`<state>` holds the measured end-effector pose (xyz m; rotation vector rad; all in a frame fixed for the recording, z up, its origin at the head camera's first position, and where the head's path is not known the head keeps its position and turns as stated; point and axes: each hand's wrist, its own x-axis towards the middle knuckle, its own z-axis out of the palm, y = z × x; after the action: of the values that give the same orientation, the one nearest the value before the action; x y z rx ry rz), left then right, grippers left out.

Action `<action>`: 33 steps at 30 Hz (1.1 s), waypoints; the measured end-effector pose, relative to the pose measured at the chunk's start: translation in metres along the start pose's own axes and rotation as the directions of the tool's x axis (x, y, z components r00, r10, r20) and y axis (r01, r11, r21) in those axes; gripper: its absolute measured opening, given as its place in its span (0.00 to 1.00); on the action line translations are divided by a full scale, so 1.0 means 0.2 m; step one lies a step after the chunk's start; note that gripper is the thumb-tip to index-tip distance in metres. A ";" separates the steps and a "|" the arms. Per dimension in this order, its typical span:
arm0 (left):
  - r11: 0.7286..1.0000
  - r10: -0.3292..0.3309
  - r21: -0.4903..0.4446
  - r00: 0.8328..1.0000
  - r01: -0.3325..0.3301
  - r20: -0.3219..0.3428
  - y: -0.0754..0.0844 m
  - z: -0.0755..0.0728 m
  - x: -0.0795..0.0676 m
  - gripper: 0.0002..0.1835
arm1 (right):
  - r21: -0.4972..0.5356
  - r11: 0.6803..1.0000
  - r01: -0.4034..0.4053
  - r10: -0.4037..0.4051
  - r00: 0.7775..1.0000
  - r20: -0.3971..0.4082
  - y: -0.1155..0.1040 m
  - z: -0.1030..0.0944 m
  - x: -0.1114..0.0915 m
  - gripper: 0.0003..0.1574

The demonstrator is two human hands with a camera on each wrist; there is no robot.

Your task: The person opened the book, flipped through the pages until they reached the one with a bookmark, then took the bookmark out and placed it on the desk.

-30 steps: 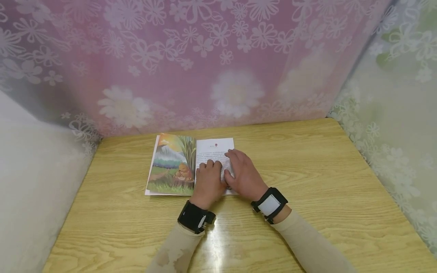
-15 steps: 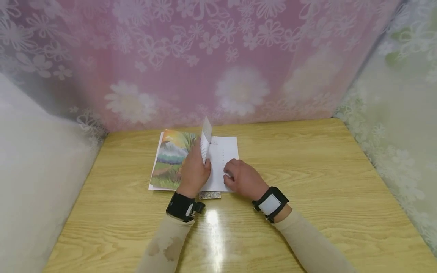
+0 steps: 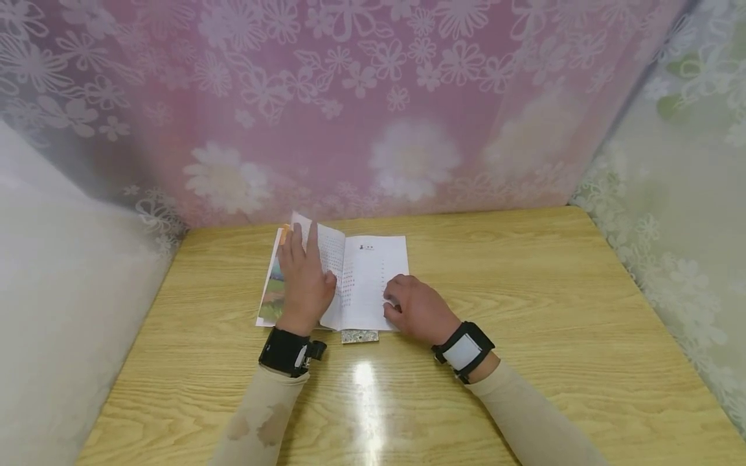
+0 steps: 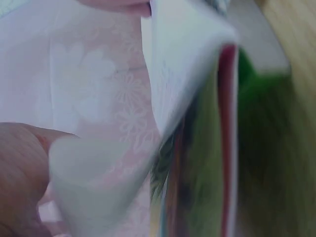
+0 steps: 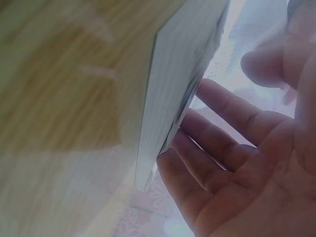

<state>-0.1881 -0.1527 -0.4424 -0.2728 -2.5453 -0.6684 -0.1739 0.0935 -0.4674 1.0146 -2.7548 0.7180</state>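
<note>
An open book [image 3: 375, 285] lies on the table, its right page white with printed text. My left hand [image 3: 305, 278] has fairly straight fingers and lies against a turning page [image 3: 334, 251]. That page is raised and curved over the colourful picture page [image 3: 272, 298], partly covering it. In the left wrist view the bent white page [image 4: 98, 173] stands up beside the hand, blurred. My right hand [image 3: 416, 307] rests at the right page's lower right edge. In the right wrist view its fingers [image 5: 227, 103] extend loosely to the edge of the page stack [image 5: 168, 84], without curling round it.
A small patterned flat piece [image 3: 359, 336] sticks out from under the book's near edge. The wooden table [image 3: 524, 272] reaches back to a pink floral curtain [image 3: 326, 129], with pale walls or cloth at both sides. Black straps with devices [image 3: 463, 351] sit on both wrists.
The left hand has moved from the right page to the left, carrying a page over and uncovering another text page. The right hand has drawn slightly down and stays at the right edge.
</note>
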 end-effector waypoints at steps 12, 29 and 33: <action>0.989 -0.108 0.147 0.844 0.035 0.525 -0.04 -0.15 0.00 0.15 | 0.016 1.000 -0.008 0.008 1.000 0.008 0.01 0.01 -0.01 0.07; 0.976 -0.214 0.090 0.812 0.197 0.542 -0.07 -0.04 -0.10 0.41 | 0.021 0.999 -0.035 0.035 0.999 0.010 0.01 0.00 -0.01 0.08; 0.976 -0.217 0.105 0.814 0.190 0.539 -0.07 -0.03 -0.12 0.39 | 0.017 0.999 -0.045 0.044 0.999 0.016 0.01 0.00 -0.01 0.08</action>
<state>-0.1690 -0.1690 -0.4547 -0.1946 -3.1762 -0.6825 -0.1740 0.0964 -0.4691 0.9690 -2.7976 0.7450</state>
